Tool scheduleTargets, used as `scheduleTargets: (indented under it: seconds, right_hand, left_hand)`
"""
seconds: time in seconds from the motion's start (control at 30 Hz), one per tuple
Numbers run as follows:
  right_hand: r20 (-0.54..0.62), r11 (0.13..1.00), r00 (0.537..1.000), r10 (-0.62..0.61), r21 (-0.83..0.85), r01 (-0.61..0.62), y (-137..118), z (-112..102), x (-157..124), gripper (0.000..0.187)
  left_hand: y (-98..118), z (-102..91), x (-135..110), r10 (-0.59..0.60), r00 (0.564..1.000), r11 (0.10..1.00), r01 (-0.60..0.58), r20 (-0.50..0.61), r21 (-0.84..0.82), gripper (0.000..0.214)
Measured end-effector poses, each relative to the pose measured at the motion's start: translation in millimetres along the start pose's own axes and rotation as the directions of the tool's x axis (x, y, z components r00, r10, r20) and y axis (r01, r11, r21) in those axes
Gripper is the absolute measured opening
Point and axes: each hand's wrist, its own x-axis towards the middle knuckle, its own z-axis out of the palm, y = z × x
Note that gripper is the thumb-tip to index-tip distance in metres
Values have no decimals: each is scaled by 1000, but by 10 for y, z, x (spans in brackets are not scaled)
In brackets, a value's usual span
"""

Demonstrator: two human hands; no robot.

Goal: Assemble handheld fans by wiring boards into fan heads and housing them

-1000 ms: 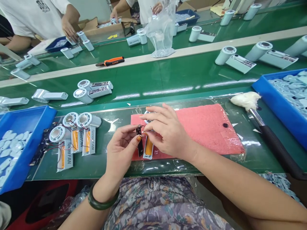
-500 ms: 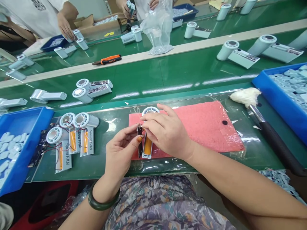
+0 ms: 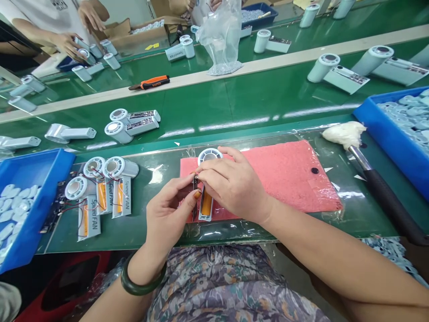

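Note:
My left hand [image 3: 172, 203] pinches a thin dark circuit board [image 3: 195, 203] between thumb and fingers, held on edge beside a handheld fan. This pale blue fan [image 3: 209, 154] lies on a pink pad [image 3: 278, 179], its round head away from me. In its open handle sits an orange battery [image 3: 206, 205]. Across the fan reaches my right hand [image 3: 231, 188], fingertips closed together at the board's upper end. Whatever those fingertips hold is hidden. Left of my hands lie several opened fans [image 3: 115, 167] with red wires and orange batteries showing.
Blue bins [image 3: 60, 165] [image 3: 368, 109] of pale plastic parts flank the work surface. A mallet [image 3: 378, 192] with a cloth-wrapped head lies at right. Beyond are fans on a green belt [image 3: 201, 103], orange-handled pliers [image 3: 152, 83], a plastic bag [image 3: 221, 40] and co-workers' hands [image 3: 69, 44].
The board has turned more edge-on in my left hand; my right hand has barely moved. Fans on the near belt have shifted right, those on the far belt left. A co-worker's hands have moved.

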Motion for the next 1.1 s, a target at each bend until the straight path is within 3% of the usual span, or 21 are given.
scheduleTargets:
  seconds: [0.33,0.5,0.7,0.83,0.93,1.03,1.1]
  right_hand:
    - [-13,991,998,61,118,-59,-4,9,6,25]
    - [-61,993,997,43,114,-36,2,19,3,24]
    - [-4,994,999,45,102,-45,19,17,-16,25]
    - [-31,993,998,49,111,-45,7,53,-17,25]
    - [3,973,996,91,211,-89,35,37,21,23]
    - [58,884,983,173,431,-181,137,-86,78,15]
    - [16,828,964,267,509,-237,226,-205,99,14]
  left_hand:
    - [-39,-13,11,184,982,965,-189,47,181,33]
    - [-48,36,15,226,973,959,-229,41,165,34]
    - [-89,30,30,269,962,949,-274,55,156,37]
    - [-105,30,25,232,972,964,-235,44,126,35]
    - [-104,45,24,146,989,988,-146,11,41,31]
    - [-97,40,44,13,1000,996,-13,1,-90,38]
    - [-83,6,71,-48,999,991,49,17,-122,44]
